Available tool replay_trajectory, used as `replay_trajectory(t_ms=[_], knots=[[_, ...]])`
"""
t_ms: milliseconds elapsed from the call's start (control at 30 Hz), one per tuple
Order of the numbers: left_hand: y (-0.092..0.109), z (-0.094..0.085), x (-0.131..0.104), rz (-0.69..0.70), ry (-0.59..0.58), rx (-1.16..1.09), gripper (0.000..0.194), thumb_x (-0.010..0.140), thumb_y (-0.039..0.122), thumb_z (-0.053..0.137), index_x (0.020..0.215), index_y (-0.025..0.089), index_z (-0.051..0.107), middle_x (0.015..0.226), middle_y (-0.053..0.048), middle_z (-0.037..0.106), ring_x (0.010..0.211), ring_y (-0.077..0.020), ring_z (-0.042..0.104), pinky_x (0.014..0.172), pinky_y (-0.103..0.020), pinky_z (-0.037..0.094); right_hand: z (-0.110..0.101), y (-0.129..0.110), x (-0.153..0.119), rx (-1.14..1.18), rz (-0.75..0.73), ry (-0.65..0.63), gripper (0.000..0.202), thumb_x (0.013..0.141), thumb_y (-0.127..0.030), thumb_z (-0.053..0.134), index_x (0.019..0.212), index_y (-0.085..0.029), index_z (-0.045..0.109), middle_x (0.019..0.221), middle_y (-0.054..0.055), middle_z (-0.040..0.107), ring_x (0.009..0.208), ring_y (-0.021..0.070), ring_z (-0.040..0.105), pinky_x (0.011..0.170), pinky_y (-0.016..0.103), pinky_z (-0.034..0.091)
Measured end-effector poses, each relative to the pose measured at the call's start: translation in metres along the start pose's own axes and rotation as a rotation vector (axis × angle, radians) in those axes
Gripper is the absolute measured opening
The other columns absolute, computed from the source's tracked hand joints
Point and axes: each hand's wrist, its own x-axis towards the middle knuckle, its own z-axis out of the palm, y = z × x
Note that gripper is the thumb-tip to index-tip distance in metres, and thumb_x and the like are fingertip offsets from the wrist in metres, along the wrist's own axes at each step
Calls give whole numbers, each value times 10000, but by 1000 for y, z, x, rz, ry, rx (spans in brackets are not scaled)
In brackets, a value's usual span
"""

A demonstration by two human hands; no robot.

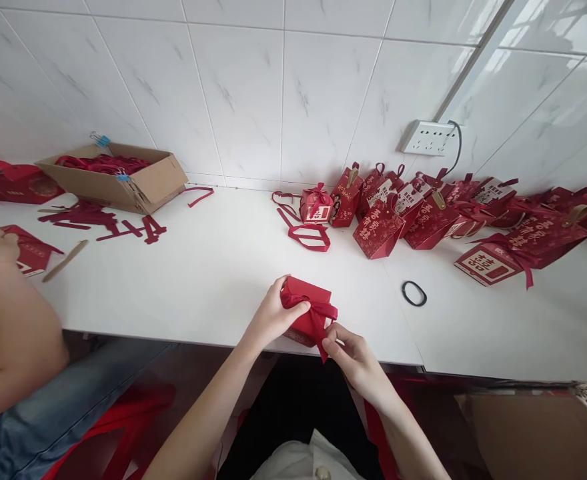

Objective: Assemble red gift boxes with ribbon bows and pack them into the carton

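Note:
A small red gift box (313,291) rests at the front edge of the white table, with a dark red ribbon (317,327) tied across it in a bow. My left hand (276,313) wraps round the box's left side, its thumb pressing on the ribbon near the knot. With finger and thumb together, my right hand (349,350) pinches the ribbon at the box's lower right corner. The underside of the box and some of my left fingers are hidden.
Finished red boxes (378,230) crowd the back right. A black band (414,293) lies nearby. Loose ribbon (308,237) lies behind my hands. At left stand a cardboard box (148,183) of ribbons and a co-worker's arm (16,320). A power strip (428,138) hangs on the wall.

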Motion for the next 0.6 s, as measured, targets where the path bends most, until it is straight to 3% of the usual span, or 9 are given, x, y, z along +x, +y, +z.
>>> replay_trajectory(t_ms=[200,400,600], knots=[[-5,14,0,-18,114,-53,661,703,303,686,1302,185,431,1231,-130,577,1128,-249,552,936,-362,423,9,-4,-6,-186,27,79,356,884,-468,459,654,-196,443,630,-15,447,598,125,388,547,248,300],[-5,18,-1,1,145,-94,596,704,289,676,1255,189,475,1269,-132,546,1162,-254,526,935,-354,419,14,1,-8,-195,21,138,366,875,-476,451,636,-201,411,599,-21,428,578,123,363,538,245,298],[-11,25,3,36,176,-85,620,700,289,655,1270,165,445,1292,-137,529,1205,-262,500,1023,-389,366,7,9,-12,-229,27,113,430,836,-577,433,608,-212,423,576,5,471,566,151,434,560,279,379]])
